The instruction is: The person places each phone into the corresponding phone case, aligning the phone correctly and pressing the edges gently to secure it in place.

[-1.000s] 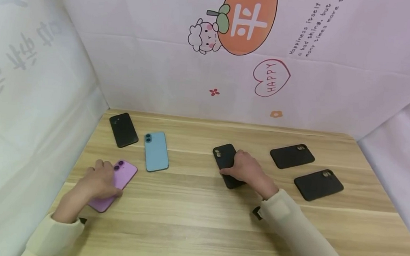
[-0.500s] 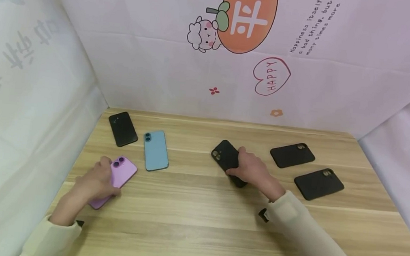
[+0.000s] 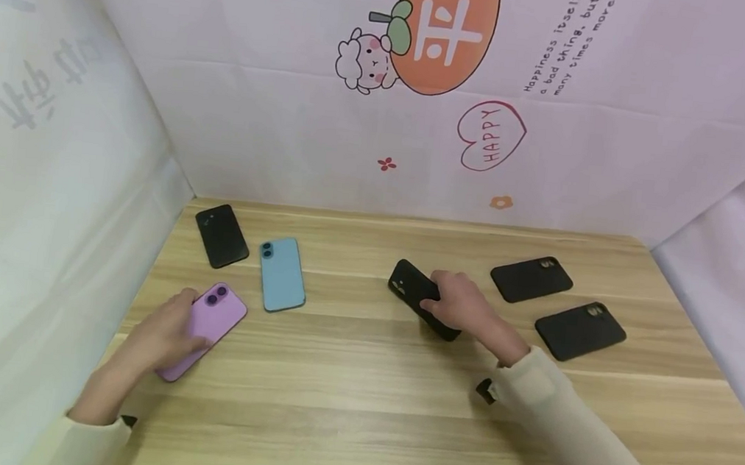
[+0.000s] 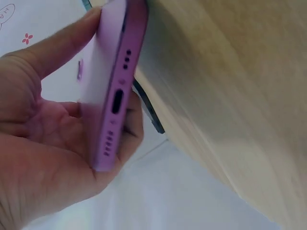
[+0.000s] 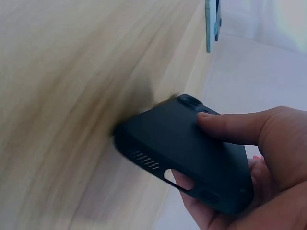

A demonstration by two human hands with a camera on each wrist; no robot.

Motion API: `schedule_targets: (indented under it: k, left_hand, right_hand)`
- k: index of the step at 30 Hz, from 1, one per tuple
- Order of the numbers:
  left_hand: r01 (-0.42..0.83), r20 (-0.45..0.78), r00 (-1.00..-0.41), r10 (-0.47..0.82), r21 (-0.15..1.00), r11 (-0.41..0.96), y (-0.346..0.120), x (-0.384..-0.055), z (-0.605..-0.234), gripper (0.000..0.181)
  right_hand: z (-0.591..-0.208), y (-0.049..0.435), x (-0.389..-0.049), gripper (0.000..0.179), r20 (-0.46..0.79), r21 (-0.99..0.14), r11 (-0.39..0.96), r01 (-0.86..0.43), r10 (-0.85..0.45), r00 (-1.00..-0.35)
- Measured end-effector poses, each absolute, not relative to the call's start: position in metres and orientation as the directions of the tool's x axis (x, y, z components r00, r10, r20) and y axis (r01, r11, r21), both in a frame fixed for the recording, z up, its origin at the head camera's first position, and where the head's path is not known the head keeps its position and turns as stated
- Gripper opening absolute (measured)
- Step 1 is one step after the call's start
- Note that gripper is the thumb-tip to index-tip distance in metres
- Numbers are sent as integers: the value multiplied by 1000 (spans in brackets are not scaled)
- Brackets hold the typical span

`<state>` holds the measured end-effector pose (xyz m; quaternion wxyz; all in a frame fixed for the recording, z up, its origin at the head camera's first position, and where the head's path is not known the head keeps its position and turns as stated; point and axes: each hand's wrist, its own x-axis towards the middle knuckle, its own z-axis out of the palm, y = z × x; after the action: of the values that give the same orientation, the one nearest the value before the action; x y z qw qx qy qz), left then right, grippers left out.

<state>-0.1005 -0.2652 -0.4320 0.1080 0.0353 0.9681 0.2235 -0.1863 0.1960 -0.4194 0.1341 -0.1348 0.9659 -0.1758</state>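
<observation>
My left hand [image 3: 167, 333] grips a pink phone [image 3: 219, 314] across its width, thumb on one long edge and fingers round the other. In the left wrist view the phone's port end [image 4: 116, 103] faces the camera, lifted off the wood. My right hand [image 3: 464, 303] holds a black phone case [image 3: 415, 289] by its sides, tilted above the table. The right wrist view shows the case's end [image 5: 168, 167] with its port cutout and speaker holes, my thumb [image 5: 225, 125] on the near long edge and fingers beneath.
Left of centre lie a blue phone [image 3: 284, 275] and a black phone [image 3: 222, 236]. Two more black cases [image 3: 531, 279] rest on the right of the wooden table [image 3: 331, 406]. White printed cloth [image 3: 275, 128] walls the back and both sides.
The black case has been raised and tipped on its side, shifting slightly right with my right hand. The pink phone has been lifted in my left hand.
</observation>
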Motion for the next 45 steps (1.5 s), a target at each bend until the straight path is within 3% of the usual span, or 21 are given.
schedule_targets:
  k: [8, 15, 18, 23, 25, 35, 45]
  left_hand:
    - [84, -167, -966, 196, 514, 854, -268, -96, -426, 53]
    - [125, -109, -972, 210, 519, 845, -267, -92, -420, 59]
    - [120, -68, -979, 192, 574, 810, -265, -89, -416, 57]
    - [50, -57, -991, 120, 676, 735, -253, -90, -408, 57]
    - [3, -89, -991, 101, 735, 678, -245, -91, -406, 62]
    - [-148, -204, -966, 162, 943, 299, -199, -98, -402, 64]
    - [-284, -260, -924, 282, 958, -47, -147, -107, -409, 55]
  right_hand:
    - [-416, 206, -184, 41, -237, -401, 894, -201, -314, -920]
    - [-409, 219, -186, 49, -204, -421, 872, -250, -360, -911]
    - [-401, 224, -187, 48, -204, -437, 865, -247, -363, -909]
    - [-393, 228, -187, 22, -156, -534, 812, -235, -368, -917]
    - [-390, 228, -187, 11, -137, -581, 784, -221, -361, -922]
    - [-377, 217, -181, 23, -204, -776, 631, -4, -257, -945]
    - [-367, 204, -169, 27, -145, -871, 491, 18, -223, -964]
